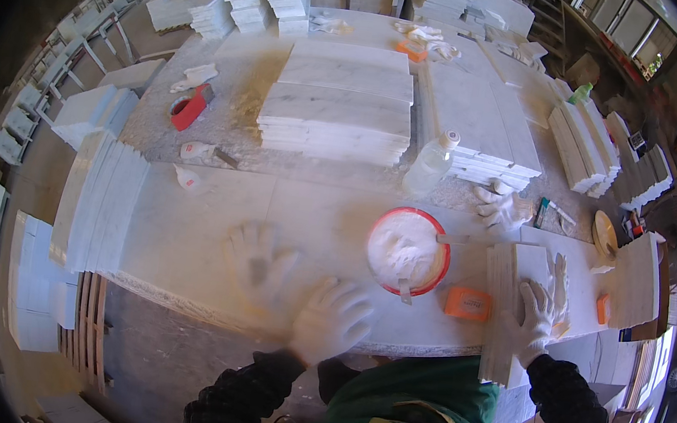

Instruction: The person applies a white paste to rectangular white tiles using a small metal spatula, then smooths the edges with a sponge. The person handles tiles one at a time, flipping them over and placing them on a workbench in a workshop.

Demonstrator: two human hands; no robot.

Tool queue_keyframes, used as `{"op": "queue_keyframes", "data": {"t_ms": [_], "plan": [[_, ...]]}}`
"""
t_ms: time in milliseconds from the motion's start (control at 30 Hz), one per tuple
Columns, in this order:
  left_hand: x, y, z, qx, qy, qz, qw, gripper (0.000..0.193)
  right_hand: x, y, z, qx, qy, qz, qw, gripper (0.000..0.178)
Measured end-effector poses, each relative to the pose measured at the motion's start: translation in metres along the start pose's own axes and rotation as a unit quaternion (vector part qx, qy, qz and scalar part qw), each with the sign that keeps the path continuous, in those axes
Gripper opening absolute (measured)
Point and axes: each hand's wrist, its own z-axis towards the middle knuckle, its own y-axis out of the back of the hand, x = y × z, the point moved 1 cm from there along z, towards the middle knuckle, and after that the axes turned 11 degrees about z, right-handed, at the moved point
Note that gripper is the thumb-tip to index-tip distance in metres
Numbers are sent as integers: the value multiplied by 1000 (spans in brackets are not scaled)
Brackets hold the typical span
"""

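Observation:
My left hand [332,321], in a white glove, hovers near the front edge of the marble worktop [215,197], its fingers apart and slightly blurred. It holds nothing that I can see. Farther left is a pale, smeared glove [254,256] with a grey patch. My right hand [531,321], also gloved, rests with spread fingers on a stack of narrow white marble strips [501,284] at the table's edge. Between the hands stand a red-rimmed bowl of white powder [405,248], with flat metal tools in it, and an orange block [468,302].
Stacked marble slabs [339,99] fill the middle back, beside a clear bottle [431,164]. More strips stand at left [101,205] and right [638,275]. A red tape dispenser [190,107], a small white bottle [187,177] and crumpled gloves [502,207] lie around.

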Motion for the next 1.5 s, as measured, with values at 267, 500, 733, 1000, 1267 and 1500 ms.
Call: {"op": "queue_keyframes", "data": {"t_ms": [267,500,733,1000,1267,1500], "plan": [[-14,2,0,3,41,82,996,41,1,8,3,18,23,106,994,61],[-44,-4,8,49,78,159,983,36,-38,25,7,83,181,333,922,46],[-61,-38,11,52,124,243,961,30,-90,40,-32,84,311,354,878,41],[-47,-90,17,-77,400,177,896,33,-97,6,-63,-85,246,491,831,35],[-49,-88,17,-113,286,200,930,30,-100,-10,-62,-100,248,509,818,36],[-56,-87,16,-122,280,196,932,30,-101,-8,-64,-68,223,511,827,34]]}}
